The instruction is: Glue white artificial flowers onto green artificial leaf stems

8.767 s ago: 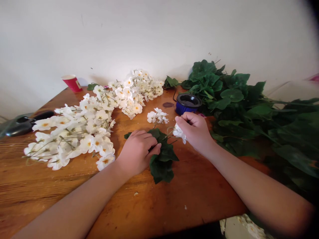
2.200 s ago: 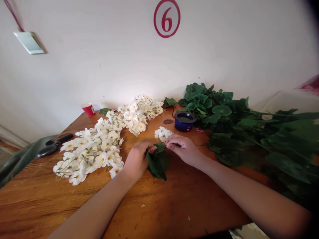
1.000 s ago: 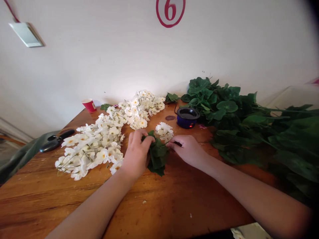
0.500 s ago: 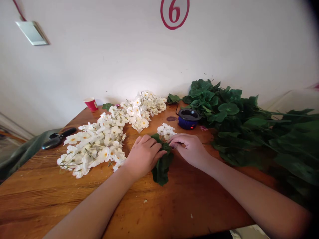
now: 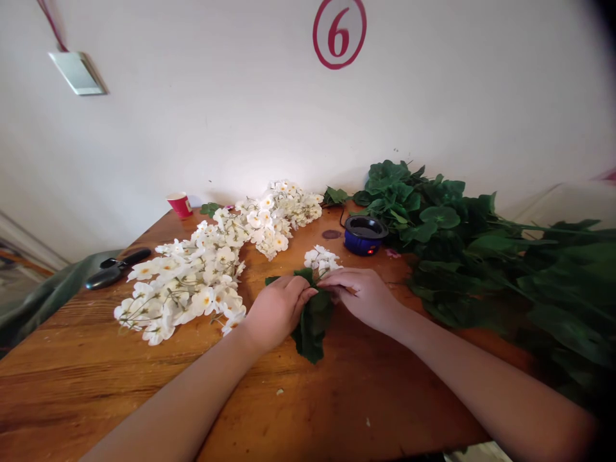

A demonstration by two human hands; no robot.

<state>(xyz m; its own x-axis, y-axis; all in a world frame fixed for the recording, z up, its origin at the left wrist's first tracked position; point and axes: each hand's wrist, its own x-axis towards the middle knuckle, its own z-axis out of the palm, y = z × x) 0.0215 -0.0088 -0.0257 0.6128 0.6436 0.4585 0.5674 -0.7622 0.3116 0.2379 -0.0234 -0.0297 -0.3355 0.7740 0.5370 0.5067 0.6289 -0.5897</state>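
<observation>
My left hand [image 5: 279,309] is closed on a sprig of green artificial leaves [image 5: 312,327]; one leaf hangs down toward the tabletop and another pokes out behind the knuckles. Fingers of my right hand [image 5: 360,296] are pinched together at the upper part of that sprig, close to the left fingertips. What exactly lies between the right fingertips is hidden, perhaps a stem. Just beyond both hands is a small cluster of white artificial flowers [image 5: 321,258]; whether it is joined to the leaves cannot be made out.
On the wooden table [image 5: 144,391], a long heap of white flowers [image 5: 192,282] spreads to the left. Black-handled cutters [image 5: 115,268] and a red paper cup [image 5: 179,205] stand beyond it. A blue melting pot [image 5: 364,236] with a lit red switch sits before piled green leaves [image 5: 433,212].
The left hand has turned slightly and its fingers curl tighter, with a leaf now showing behind it. My right fingertips have shifted a little left. The view has tilted up slightly.
</observation>
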